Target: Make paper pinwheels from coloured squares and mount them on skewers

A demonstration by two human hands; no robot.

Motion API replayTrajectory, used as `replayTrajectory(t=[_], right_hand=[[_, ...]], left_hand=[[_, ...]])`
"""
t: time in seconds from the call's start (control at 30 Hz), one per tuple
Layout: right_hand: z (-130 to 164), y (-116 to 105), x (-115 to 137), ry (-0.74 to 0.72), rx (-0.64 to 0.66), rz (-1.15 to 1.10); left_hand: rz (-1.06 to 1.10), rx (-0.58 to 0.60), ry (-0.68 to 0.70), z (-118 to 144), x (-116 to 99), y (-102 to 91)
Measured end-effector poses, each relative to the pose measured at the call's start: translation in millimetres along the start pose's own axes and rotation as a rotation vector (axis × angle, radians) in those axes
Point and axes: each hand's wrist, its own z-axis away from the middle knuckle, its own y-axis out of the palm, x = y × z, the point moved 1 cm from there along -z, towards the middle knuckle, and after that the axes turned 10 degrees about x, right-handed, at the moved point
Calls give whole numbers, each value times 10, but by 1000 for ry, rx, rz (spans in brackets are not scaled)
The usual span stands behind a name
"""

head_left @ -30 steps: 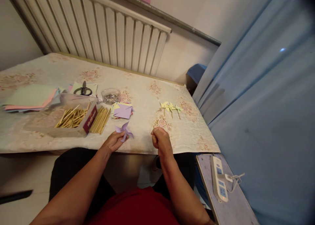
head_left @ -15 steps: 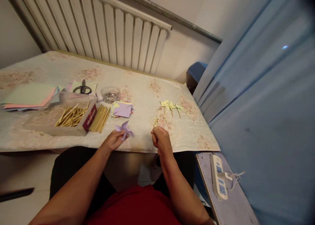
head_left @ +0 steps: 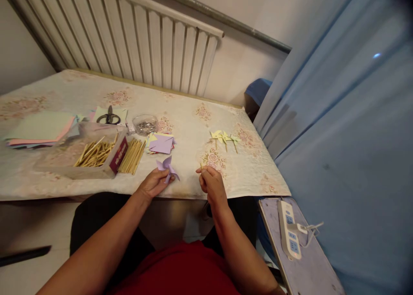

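Observation:
My left hand [head_left: 154, 183] pinches a small purple paper pinwheel [head_left: 167, 167] just above the table's near edge. My right hand [head_left: 209, 182] is closed beside it, about a hand's width to the right, with a thin yellowish stick [head_left: 201, 166] poking out above the fingers. The two hands are apart. Behind the left hand lies a loose bundle of wooden sticks [head_left: 132, 155] next to an open box of more sticks [head_left: 93, 153]. A small stack of cut paper squares [head_left: 160, 143], purple on top, lies further back.
Finished yellow pinwheels [head_left: 224, 138] lie at the right of the floral-cloth table [head_left: 193, 114]. Scissors [head_left: 109, 116], a clear dish of pins [head_left: 145, 124] and coloured paper sheets [head_left: 38, 129] sit at the left. A radiator [head_left: 145, 41] stands behind; a power strip [head_left: 288, 235] rests on a stool at the right.
My left hand has lifted the purple pinwheel slightly and brought it right, toward the right hand. The right hand has raised the stick tip a little.

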Motion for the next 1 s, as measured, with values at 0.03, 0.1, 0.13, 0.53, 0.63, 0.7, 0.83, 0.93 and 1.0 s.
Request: replayTrajectory(t=[0.03,0.1,0.13,0.53,0.63,0.7,0.83,0.93,1.0], right_hand=[[9,7,5,-1,6,6],[36,27,24,-5,25,14],[55,40,38,-9,35,18],[373,294,218,-9,107,4],[429,339,257,11,114,16],[468,365,286,17,123,32],[548,421,337,-2,147,64],[597,464,363,-29,173,77],[620,488,376,-35,182,83]], left_hand=[[12,53,5,24,-5,126],[39,192,20,71,-6,383],[50,247,26,94,-2,501],[15,400,68,299,70,1008],[12,397,53,330,79,998],[20,404,48,346,82,985],[36,399,49,367,74,976],[41,373,52,384,59,988],[50,375,55,399,47,1001]])
